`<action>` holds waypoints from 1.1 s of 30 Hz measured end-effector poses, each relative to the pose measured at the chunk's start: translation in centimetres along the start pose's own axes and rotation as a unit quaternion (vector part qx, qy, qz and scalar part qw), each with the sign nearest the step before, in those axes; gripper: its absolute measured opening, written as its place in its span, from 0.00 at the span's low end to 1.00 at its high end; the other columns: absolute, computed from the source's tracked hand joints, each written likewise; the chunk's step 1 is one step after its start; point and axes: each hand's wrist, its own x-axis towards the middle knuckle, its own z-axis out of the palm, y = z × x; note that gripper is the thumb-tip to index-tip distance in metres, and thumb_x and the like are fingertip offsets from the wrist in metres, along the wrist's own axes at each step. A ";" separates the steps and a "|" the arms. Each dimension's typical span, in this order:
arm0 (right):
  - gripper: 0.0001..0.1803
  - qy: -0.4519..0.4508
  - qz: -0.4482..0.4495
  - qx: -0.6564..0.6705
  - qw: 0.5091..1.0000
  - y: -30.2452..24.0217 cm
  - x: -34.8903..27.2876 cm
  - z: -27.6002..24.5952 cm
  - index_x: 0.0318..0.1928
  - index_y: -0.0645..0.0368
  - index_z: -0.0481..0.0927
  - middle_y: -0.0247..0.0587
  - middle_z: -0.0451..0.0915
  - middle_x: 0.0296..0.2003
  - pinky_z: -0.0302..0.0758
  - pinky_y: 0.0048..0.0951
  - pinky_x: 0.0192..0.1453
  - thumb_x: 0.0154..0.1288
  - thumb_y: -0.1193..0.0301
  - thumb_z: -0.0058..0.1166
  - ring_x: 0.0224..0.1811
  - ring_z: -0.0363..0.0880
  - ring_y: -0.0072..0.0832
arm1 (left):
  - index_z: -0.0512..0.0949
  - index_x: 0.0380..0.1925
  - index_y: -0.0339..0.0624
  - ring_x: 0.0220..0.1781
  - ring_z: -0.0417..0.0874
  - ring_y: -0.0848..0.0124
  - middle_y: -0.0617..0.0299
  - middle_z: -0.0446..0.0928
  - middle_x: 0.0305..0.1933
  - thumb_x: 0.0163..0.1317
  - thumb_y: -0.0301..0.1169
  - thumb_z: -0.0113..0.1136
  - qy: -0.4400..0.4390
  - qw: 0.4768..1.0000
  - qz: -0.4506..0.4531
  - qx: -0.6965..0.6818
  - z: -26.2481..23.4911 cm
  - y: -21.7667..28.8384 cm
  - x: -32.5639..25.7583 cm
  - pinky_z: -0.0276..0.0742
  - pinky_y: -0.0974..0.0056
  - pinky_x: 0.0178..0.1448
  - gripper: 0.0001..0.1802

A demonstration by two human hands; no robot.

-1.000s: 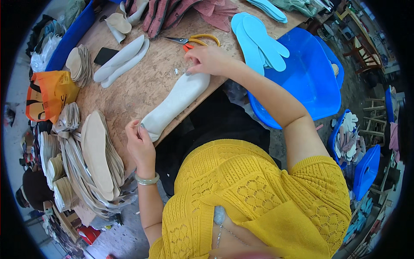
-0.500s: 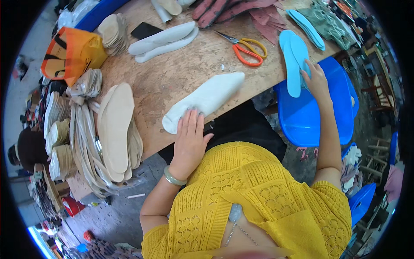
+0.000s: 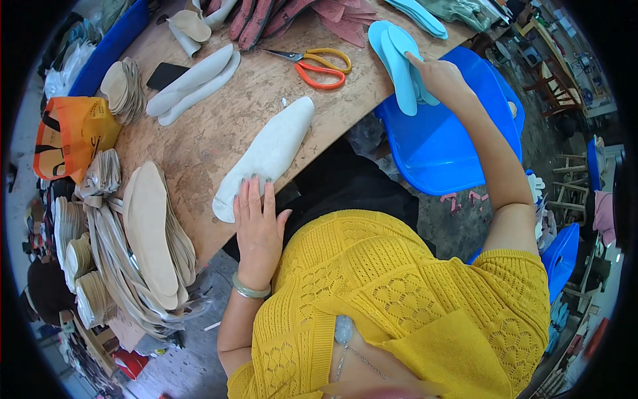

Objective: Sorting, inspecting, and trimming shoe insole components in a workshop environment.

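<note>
My left hand (image 3: 259, 223) lies flat on the near end of a white insole (image 3: 276, 143), fingers stretched out, a pale bangle on the wrist. This insole rests slantwise along the table's front edge. Out to the right, my right hand (image 3: 444, 80) bends over a small stack of light blue insoles (image 3: 397, 70) that juts past the table edge. Its index fingertip presses the upper part of the top insole, and the other fingers curl at the side, partly hidden. Orange-and-yellow-handled scissors (image 3: 323, 68) lie between the white and blue insoles.
Another white pair (image 3: 193, 86) and a black phone-like slab (image 3: 167, 76) lie farther back. Beige insoles (image 3: 149, 233) are stacked at left near an orange bag (image 3: 80, 136). A blue plastic chair (image 3: 435, 156) stands beside the table (image 3: 179, 149). Dark red pieces (image 3: 282, 16) lie at the back.
The view has shifted, so the table things sit farther left. My right hand has moved up along the blue insoles toward their far end. My left hand stays on the white insole.
</note>
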 end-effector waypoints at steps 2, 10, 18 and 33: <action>0.34 -0.039 0.011 -0.001 0.999 0.1 0.4 -0.3 0.70 0.44 0.64 0.45 0.82 0.32 0.79 0.41 0.33 0.63 0.77 0.47 0.33 0.85 0.41 | 0.65 0.65 0.35 0.74 0.59 0.47 0.44 0.61 0.71 0.60 0.34 0.65 -0.002 1.000 -0.006 0.002 0.1 0.0 -0.2 0.55 0.47 0.76 0.35; 0.34 -0.050 -0.091 -0.051 0.993 1.7 0.7 -0.9 0.66 0.32 0.69 0.47 0.80 0.43 0.81 0.42 0.37 0.61 0.80 0.47 0.39 0.84 0.44 | 0.65 0.66 0.36 0.74 0.59 0.48 0.45 0.61 0.71 0.61 0.34 0.64 -0.003 1.000 -0.003 0.007 0.1 0.0 0.0 0.55 0.47 0.75 0.34; 0.27 0.351 0.192 0.507 0.763 4.6 2.0 -5.7 0.61 0.57 0.71 0.52 0.79 0.51 0.78 0.42 0.48 0.59 0.78 0.54 0.49 0.78 0.48 | 0.66 0.65 0.39 0.74 0.58 0.48 0.50 0.61 0.72 0.60 0.37 0.65 0.002 1.000 -0.019 0.019 0.3 0.1 -0.3 0.51 0.41 0.74 0.34; 0.29 -0.158 0.104 0.974 0.125 -23.3 -4.5 -8.5 0.65 0.65 0.65 0.45 0.77 0.54 0.74 0.42 0.64 0.63 0.75 0.55 0.56 0.79 0.37 | 0.70 0.46 0.35 0.36 0.85 0.72 0.52 0.81 0.46 0.74 0.31 0.50 0.066 0.687 -0.276 -0.669 -2.1 0.7 -2.8 0.79 0.72 0.40 0.09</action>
